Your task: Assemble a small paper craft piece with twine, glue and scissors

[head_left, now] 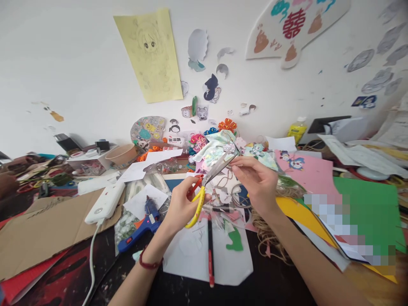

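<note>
In the space between your hands are the scissors [206,180], raised over the cluttered desk with blades pointing up and away to the right. Your left hand [183,200] is closed around their handles; your right hand [257,180] is beside the blade tips, thumb and fingers brought near each other, though you can't tell from here whether anything is pinched there. They should feel light and stiff, sharp along the blades, so the loops are the safe hold. Below the scissors lies a white sheet [231,270] bearing a pencil [210,255] and a green scrap [235,241]; left of them, a glue gun [140,231]; right of them, twine [270,238]; beyond them, patterned cloth [208,151].
</note>
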The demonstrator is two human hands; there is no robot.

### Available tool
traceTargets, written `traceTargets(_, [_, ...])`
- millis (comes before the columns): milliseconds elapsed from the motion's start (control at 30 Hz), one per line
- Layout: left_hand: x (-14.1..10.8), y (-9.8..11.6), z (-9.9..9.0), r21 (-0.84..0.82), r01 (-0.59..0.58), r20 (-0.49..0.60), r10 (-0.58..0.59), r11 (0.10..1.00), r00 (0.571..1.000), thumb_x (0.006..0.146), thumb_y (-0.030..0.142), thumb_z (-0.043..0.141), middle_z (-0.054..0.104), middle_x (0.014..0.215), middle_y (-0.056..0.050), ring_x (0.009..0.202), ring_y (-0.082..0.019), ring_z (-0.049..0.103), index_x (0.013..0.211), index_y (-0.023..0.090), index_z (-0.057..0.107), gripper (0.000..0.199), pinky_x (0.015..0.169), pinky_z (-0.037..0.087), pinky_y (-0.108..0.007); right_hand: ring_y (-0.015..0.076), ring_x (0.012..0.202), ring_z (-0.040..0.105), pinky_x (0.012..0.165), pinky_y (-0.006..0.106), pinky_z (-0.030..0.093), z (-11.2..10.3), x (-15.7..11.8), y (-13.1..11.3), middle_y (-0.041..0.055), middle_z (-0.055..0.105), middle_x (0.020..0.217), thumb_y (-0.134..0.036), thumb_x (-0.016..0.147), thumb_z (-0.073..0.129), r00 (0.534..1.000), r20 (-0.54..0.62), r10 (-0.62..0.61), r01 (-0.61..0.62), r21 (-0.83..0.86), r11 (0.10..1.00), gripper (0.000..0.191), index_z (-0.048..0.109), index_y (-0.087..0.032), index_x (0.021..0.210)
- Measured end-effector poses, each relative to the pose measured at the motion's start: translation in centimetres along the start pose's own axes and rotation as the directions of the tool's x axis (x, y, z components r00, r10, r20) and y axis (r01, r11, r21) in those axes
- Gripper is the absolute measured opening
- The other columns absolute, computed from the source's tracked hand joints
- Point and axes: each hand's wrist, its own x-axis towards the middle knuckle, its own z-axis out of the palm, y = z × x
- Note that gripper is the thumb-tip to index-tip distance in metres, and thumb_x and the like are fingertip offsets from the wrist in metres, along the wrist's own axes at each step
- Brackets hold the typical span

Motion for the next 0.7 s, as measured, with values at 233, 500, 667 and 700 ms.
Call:
traceTargets(233, [0.14, -0.28, -0.15, 0.017, -0.053, -0.019, 0.053, 0.998, 0.998, 0.079, 0.036, 0.070, 0.052, 0.075, 0.002, 0.062, -0.010, 0.037, 0.095, 0.018, 0.064, 0.025, 0.058, 0.031, -0.024, 0.0176, 0.091, 0.069, 0.081, 0.032, 0.060, 0.02, -0.05, -0.07, 0.0040, 0.072, 0.092, -0.016, 0.084, 0.070, 0.999, 0.031, 0.009, -0.008, -0.032, 0.999, 0.007, 0.073, -0.022, 0.086])
traceTargets(500, [0.03, -0.75, -0.17, 0.011, -0.055, -0.019, 0.055, 0.998, 0.998, 0.080, 0.038, 0.071, 0.054, 0.078, 0.001, 0.063, -0.010, 0.038, 0.095, 0.018, 0.065, 0.026, 0.056, 0.031, -0.023, 0.0179, 0.090, 0.068, 0.080, 0.033, 0.060, 0.05, -0.11, -0.14, 0.0039, 0.072, 0.092, -0.015, 0.084, 0.069, 0.998, 0.061, -0.001, 0.004, -0.047, 0.999, 0.009, 0.073, -0.023, 0.087])
traceTargets(667, [0.00, -0.90, -0.20, -0.001, -0.042, -0.027, 0.042, 0.999, 0.999, 0.077, 0.040, 0.075, 0.056, 0.080, 0.001, 0.062, -0.010, 0.039, 0.096, 0.017, 0.065, 0.031, 0.056, 0.031, -0.022, 0.0173, 0.089, 0.068, 0.079, 0.032, 0.060, 0.05, -0.13, -0.17, 0.0037, 0.071, 0.091, -0.015, 0.084, 0.069, 0.998, 0.065, -0.005, 0.009, -0.054, 0.998, 0.009, 0.073, -0.022, 0.087])
traceTargets(700, [-0.02, -0.92, -0.20, -0.001, -0.037, -0.028, 0.037, 0.999, 0.999, 0.077, 0.040, 0.075, 0.056, 0.080, 0.001, 0.062, -0.010, 0.039, 0.096, 0.017, 0.065, 0.031, 0.055, 0.031, -0.022, 0.0171, 0.089, 0.068, 0.079, 0.032, 0.060, 0.03, -0.14, -0.15, 0.0036, 0.071, 0.091, -0.014, 0.085, 0.069, 0.998, 0.066, -0.004, 0.007, -0.047, 0.999, 0.009, 0.073, -0.022, 0.087])
